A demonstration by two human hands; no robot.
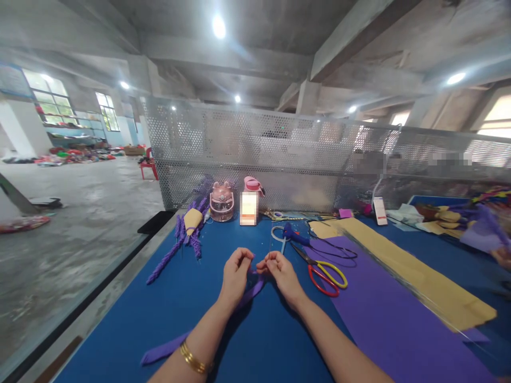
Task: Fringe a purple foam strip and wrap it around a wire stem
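We are pinching with both hands: our left hand (235, 272) is curling its fingers shut on the upper end of a purple strip (163, 349), and our right hand (282, 270) is closing its fingertips on the same end just beside it, so the two hands are nearly touching. The strip is trailing from our fingers down and to the left, passing under our left forearm and lying with its far end flat on the blue table (247, 351). A gold bracelet (194, 360) is sitting on our left wrist. Just to the right of our right hand we are seeing scissors (325, 274) with one red and one yellow handle, lying partly on a large purple sheet (383, 319), and beyond that a long tan sheet (419, 271) is stretching away along the table. To the left of our hands a bundle of purple stems (179, 244) is lying with a tan wrap around it. Farther back, a pink cup (221, 202) and a pink bottle (250, 205) are standing side by side near a perforated metal screen (287, 149) that is closing off the back edge of the table. Past the table's left edge a red chair (148, 166) is standing on the bare concrete floor.
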